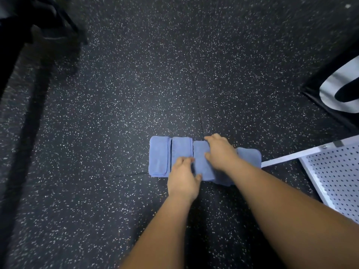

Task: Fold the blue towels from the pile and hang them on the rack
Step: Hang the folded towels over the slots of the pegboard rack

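So far I am seeing four folded blue towels (159,156) lying in a row on the speckled floor (116,113), my left hand (183,177) and right hand (219,152) both gripping the third towel (199,150), with nothing hanging yet on the visible part of the white pegboard rack (334,171) nearby.

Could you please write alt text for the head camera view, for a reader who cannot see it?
The left hand and right hand hold the third towel in a row of four folded blue towels on a dark speckled floor. A white perforated rack shows at the right edge.
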